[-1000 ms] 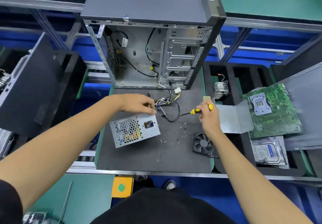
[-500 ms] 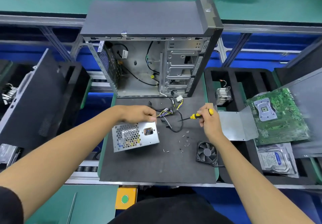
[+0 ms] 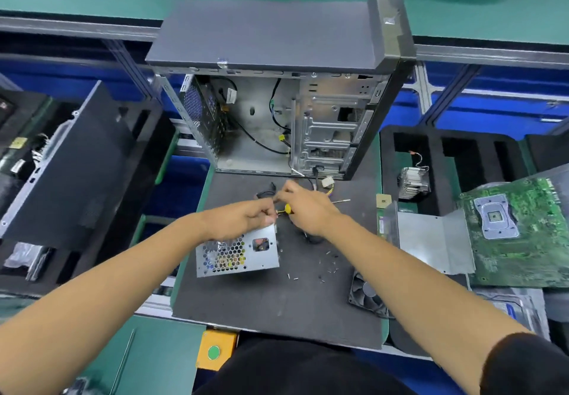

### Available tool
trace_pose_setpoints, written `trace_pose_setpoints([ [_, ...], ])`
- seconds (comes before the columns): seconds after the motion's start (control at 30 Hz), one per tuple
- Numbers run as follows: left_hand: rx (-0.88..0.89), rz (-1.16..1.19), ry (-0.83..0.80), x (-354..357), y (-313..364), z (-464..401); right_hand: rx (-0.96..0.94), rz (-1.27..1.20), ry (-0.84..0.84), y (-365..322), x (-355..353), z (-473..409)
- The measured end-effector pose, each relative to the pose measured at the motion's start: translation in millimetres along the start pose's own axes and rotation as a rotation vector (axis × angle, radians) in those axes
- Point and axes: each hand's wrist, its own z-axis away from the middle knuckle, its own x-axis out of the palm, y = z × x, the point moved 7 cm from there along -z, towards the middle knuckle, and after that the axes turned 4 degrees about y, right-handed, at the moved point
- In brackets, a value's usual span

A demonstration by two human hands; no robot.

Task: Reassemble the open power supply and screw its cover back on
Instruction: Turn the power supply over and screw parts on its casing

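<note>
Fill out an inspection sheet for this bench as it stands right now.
Surface: dark grey work mat, loose small screws scattered right of centre.
Job's things: silver metal power supply box with honeycomb vent, lying on the mat; yellow-handled screwdriver.
Clutter: black square fan, green motherboard, finned metal heatsink.
Grippers: left hand on the box's top edge, fingers curled, grip unclear; right hand holds the screwdriver.
Cables: black and yellow wire bundle trailing from the case.
Surroundings: open grey computer case standing behind the mat; black foam trays.
</note>
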Motion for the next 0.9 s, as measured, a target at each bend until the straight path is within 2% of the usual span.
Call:
trace_pose_setpoints([
  [0.1, 0.058, -0.082, 0.164, -2, -7, 7, -0.078, 0.302, -0.219, 0, 39, -20],
  [0.27, 0.052, -0.019, 0.378, -36, -36, 22, -0.153, 0.469, -0.229, 1, 52, -27],
  [0.4, 0.035, -0.053, 0.415, -40, -47, 22, -0.166, 0.571, -0.248, 8, 42, -27],
  [0.5, -0.035, -0.133, 0.407, -40, -52, 14, -0.215, 0.651, -0.348, 17, 43, -17],
  [0.6, -0.007, -0.256, 0.303, -29, -43, -1, -0.252, 0.661, -0.379, 22, 36, -12],
  [0.73, 0.015, -0.387, 0.231, -21, -27, -20, -0.221, 0.573, -0.302, 24, 25, -11],
  [0.83, 0.026, -0.460, 0.326, -26, -21, -19, -0.153, 0.483, -0.233, 24, 24, -6],
  [0.9, 0.134, -0.512, 0.459, -28, -6, -16, -0.111, 0.380, -0.171, 26, 11, -6],
])
